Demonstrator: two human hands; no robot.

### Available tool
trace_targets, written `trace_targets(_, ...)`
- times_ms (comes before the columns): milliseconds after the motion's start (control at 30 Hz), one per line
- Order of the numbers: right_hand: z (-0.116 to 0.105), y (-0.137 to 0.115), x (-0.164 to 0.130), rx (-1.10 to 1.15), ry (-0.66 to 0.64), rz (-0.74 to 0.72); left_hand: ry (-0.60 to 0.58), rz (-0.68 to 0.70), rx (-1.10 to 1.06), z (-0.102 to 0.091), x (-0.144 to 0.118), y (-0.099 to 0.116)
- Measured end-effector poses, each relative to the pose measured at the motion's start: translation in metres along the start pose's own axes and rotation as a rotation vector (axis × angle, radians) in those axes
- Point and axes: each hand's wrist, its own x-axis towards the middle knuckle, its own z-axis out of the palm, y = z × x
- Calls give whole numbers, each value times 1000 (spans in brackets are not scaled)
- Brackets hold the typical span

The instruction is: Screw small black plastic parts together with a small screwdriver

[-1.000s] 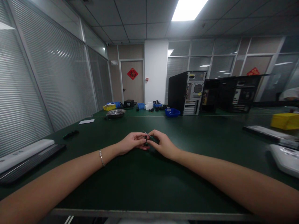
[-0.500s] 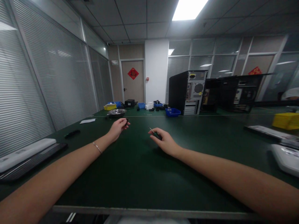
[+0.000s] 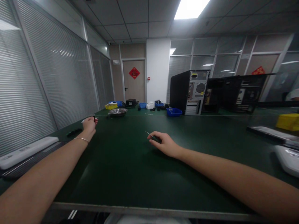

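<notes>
Two bare forearms come in from the bottom edge, both cut off below the elbow, over the dark green desk (image 3: pixel 130 174). At the right edge a white rounded device (image 3: pixel 288 158) lies half out of view, and at the left a white and black flat keyboard-like device (image 3: pixel 25 154) is also cut off.

Farther out, the right hand (image 3: pixel 164 143) rests on the desk with its grip closed around a thin dark-handled screwdriver (image 3: pixel 151 136); only the metal tip and a little of the handle show, the rest is hidden in the fingers. The left hand (image 3: pixel 89 125), with a thin bracelet at the wrist, is stretched to the left, well apart from the right. Its grip is closed on a small dark part (image 3: pixel 94 118), too small to make out.

Beyond it stand a round metal bowl (image 3: pixel 118 112), a small blue plastic bin (image 3: pixel 174 112) and a black computer tower (image 3: pixel 188 92).
</notes>
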Motion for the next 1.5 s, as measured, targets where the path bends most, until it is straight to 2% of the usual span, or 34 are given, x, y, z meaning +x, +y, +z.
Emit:
trace_targets(100, 0, 0, 1, -3, 6, -8, 46, 0, -13, 7, -5, 2)
trace_targets(233, 2, 5, 2, 17, 7, 1, -121, -37, -15, 29, -26, 2)
trace_targets(400, 2, 8, 3, 68, 49, 12, -506, -105, 36, 70, -83, -2)
trace_targets(500, 0, 10, 4, 51, 96, 12, -747, -121, 75, 88, -123, 1)
trace_targets(567, -1, 12, 5, 34, 131, 4, -1014, -17, 172, 92, -143, 6)
trace_targets(633, -1, 13, 5, 33, 135, -15, -1150, 108, 226, 93, -155, 9)
trace_targets(800, -2, 9, 4, 35, 69, -48, -1214, 234, 257, 90, -158, 12)
trace_targets(933, -2, 8, 4, 44, 28, -47, -1203, 291, 278, 89, -156, 11)
trace_targets(1300, -1, 10, 4, -26, 45, -68, -1208, 291, 278, 90, -159, 12)
trace_targets(1500, 3, 15, 3, -195, 73, -100, -1201, 340, 333, 88, -161, 13)
